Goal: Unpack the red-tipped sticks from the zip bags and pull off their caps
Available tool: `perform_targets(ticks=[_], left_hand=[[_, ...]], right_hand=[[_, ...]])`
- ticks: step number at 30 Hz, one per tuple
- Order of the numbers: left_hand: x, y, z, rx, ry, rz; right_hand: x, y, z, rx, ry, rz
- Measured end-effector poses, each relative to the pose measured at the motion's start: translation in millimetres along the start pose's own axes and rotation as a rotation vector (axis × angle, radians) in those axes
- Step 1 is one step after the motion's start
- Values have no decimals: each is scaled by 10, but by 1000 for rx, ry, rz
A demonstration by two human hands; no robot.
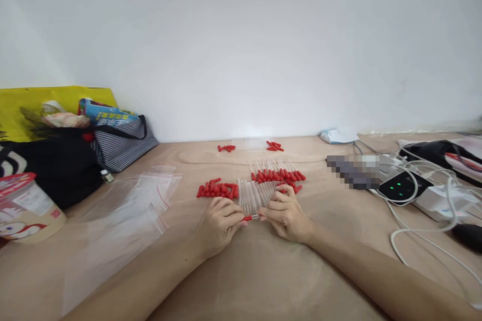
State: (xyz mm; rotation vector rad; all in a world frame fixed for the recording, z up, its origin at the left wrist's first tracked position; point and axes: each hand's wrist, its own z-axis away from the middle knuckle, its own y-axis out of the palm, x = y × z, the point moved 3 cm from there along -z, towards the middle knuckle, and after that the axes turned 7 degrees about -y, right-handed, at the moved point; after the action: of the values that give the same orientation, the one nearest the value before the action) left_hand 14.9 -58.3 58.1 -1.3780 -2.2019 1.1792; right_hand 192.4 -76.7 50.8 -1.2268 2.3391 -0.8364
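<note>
My left hand [223,220] is closed on a red rubber bulb [246,218]. Closed too, my right hand [284,213] pinches a thin clear glass dropper tube [256,216] whose end meets the bulb's mouth; how deep it sits inside I cannot tell. Just beyond both hands lies a row of bare clear tubes [253,194], partly covered by my right fingers. Left of that row is a pile of loose red bulbs [216,189]. Behind it lie several droppers with red bulbs fitted [276,173], their tubes pointing to the wall.
Clear zip bags [131,215] lie flat at the left, near a paper tub [30,208] and a striped bag [126,143]. More red bulbs [226,148] sit by the wall. White cables [417,230] and a black device with green lights [402,188] spread over the right side.
</note>
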Motion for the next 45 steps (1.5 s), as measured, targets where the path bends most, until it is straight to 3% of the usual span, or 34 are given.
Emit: perform_targets(ticks=[9,14,22,26,31,40,45], left_hand=[[-72,-16,-11,-18,49,27],[2,-39,31,-26,23,47],[322,-151,108,-190,-309,-25],[544,-207,95,-278,-516,-104],[793,-300,97,-309,-674,-111],[842,-276,25,-274,-615,-200],[809,-253,-17,-210,-622,-245]], right_hand=[[26,-6,-9,-5,27,-55],[-33,-56,62,27,89,-46],[-219,-39,168,-84,418,120],[-230,85,74,-52,527,219],[-246,164,-31,36,587,285],[-200,221,-82,252,609,302],[-172,229,-81,245,542,308]])
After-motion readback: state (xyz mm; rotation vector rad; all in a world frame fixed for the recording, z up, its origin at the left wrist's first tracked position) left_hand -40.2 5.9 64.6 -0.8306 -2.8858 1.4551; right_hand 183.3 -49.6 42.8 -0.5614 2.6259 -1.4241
